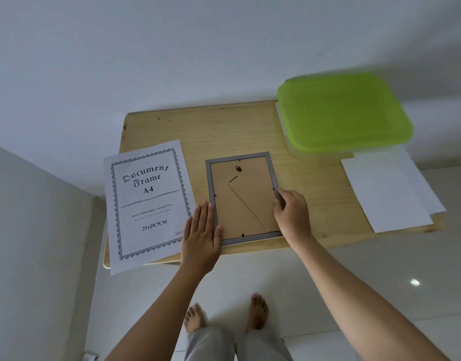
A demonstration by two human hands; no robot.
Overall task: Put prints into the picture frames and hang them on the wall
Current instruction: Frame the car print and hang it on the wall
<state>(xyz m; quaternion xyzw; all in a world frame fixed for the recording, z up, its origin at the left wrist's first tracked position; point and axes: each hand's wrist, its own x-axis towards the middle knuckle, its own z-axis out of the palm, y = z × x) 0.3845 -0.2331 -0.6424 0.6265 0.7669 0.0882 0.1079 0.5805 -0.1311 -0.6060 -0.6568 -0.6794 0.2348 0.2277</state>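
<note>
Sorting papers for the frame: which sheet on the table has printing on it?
The bordered sheet at the left end of the table, reading Document Frame A4; the sheets at the right end are blank white.

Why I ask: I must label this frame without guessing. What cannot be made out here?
Head view only:
- picture frame: face down, so its front and any print inside are hidden.
- green lid: blurred, and it hides whatever lies beneath.
- white sheets: blank on top; undersides hidden.
- insert sheet: fine lines too small; a corner line covered by the left hand.
</note>
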